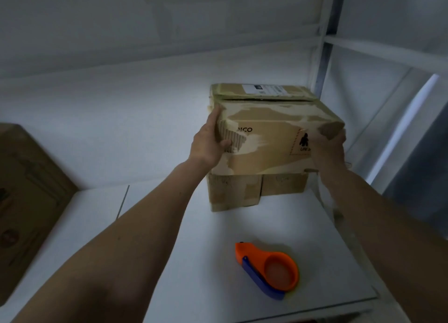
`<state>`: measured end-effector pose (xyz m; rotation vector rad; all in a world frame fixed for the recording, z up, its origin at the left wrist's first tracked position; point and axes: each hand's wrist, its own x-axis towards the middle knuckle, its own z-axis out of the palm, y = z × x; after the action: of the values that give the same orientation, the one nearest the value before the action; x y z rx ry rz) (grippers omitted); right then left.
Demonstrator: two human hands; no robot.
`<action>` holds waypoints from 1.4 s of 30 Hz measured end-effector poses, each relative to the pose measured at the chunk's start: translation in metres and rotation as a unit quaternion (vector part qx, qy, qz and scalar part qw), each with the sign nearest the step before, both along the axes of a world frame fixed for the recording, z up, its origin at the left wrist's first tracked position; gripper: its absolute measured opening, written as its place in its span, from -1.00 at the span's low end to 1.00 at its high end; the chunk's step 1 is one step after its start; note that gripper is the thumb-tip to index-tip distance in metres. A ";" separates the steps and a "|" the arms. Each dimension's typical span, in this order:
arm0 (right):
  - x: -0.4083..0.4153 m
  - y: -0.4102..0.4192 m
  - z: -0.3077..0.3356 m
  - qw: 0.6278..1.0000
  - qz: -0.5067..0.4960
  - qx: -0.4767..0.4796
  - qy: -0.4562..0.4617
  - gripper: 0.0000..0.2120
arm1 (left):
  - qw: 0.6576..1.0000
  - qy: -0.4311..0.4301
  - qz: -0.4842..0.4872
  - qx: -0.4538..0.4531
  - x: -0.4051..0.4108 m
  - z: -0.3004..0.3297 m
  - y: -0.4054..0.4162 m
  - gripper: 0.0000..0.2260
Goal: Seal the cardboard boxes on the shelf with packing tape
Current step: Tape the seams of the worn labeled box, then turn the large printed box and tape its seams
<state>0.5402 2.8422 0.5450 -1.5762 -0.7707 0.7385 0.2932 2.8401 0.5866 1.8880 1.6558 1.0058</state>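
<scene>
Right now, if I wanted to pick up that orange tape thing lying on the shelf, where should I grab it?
Probably grab the tape dispenser around its round orange ring, coming down from above. It lies flat on the white shelf with nothing touching it, and the ring is its widest part. Keep off the narrow end pointing toward the cardboard box; the cutter may be there, though I cannot see it.

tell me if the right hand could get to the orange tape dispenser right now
Probably not straight away: the right hand grips the cardboard box together with the left hand. Once it lets go, the way looks free; the orange tape dispenser lies in the open on the shelf below it.
</scene>
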 end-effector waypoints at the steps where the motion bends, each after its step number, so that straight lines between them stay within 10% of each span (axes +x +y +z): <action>1: -0.002 -0.004 -0.003 1.000 0.007 -0.004 -0.029 -0.34 | 1.000 0.015 0.007 0.000 -0.001 0.000 -0.006 -0.23; 4: -0.020 -0.029 -0.008 0.963 0.158 -0.082 -0.204 -0.64 | 0.992 0.109 0.056 0.003 -0.016 -0.008 -0.031 -0.32; 11: -0.097 -0.076 -0.015 0.794 0.323 -0.135 -0.496 -0.54 | 0.948 0.303 0.069 -0.074 -0.092 -0.046 -0.103 -0.61; 33: -0.421 -0.168 0.016 0.651 0.562 0.013 -0.511 -0.37 | 0.900 0.256 0.328 -0.128 -0.356 -0.033 -0.298 -0.75; 42: -0.571 -0.196 0.030 0.596 0.631 0.120 -0.483 -0.38 | 0.875 0.145 0.446 -0.120 -0.466 -0.030 -0.316 -0.40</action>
<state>-0.0311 2.6460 0.5753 -0.8340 -2.8313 0.5703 -0.1727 2.5245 0.5566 1.1046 2.7914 0.7565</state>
